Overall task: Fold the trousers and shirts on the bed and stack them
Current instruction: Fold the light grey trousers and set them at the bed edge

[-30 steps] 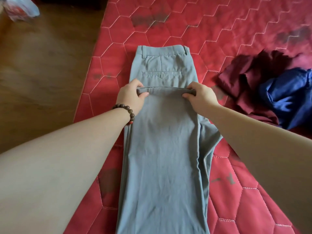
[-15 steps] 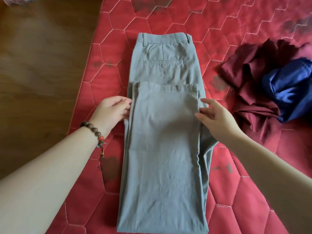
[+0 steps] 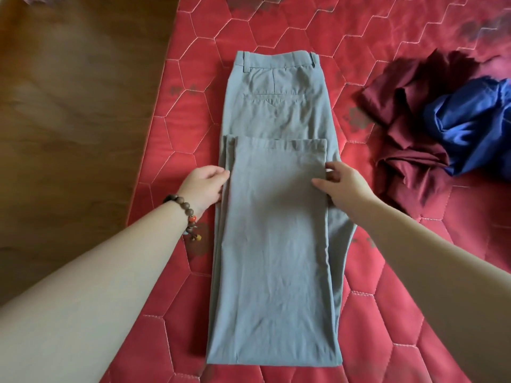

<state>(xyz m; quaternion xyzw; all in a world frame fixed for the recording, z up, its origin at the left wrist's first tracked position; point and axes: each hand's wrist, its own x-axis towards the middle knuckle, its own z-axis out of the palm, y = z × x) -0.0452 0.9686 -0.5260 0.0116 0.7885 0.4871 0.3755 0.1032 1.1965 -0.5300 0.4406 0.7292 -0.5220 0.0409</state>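
Grey trousers lie lengthwise on the red quilted bed, waistband at the far end. Their legs are folded up over themselves, with the hems ending just below the back pocket. My left hand, with a bead bracelet on the wrist, touches the left edge of the folded legs with relaxed fingers. My right hand rests at the right edge, thumb on top of the cloth and fingers at its side. A crumpled maroon garment and a crumpled blue garment lie to the right.
The bed's left edge runs diagonally beside a brown wooden floor. Red mattress surface shows beyond the waistband and to the right of the trousers near me.
Both hands let go of the hems they were holding and drew back to the sides of the folded legs. The folded-up legs now lie flat on the trousers.
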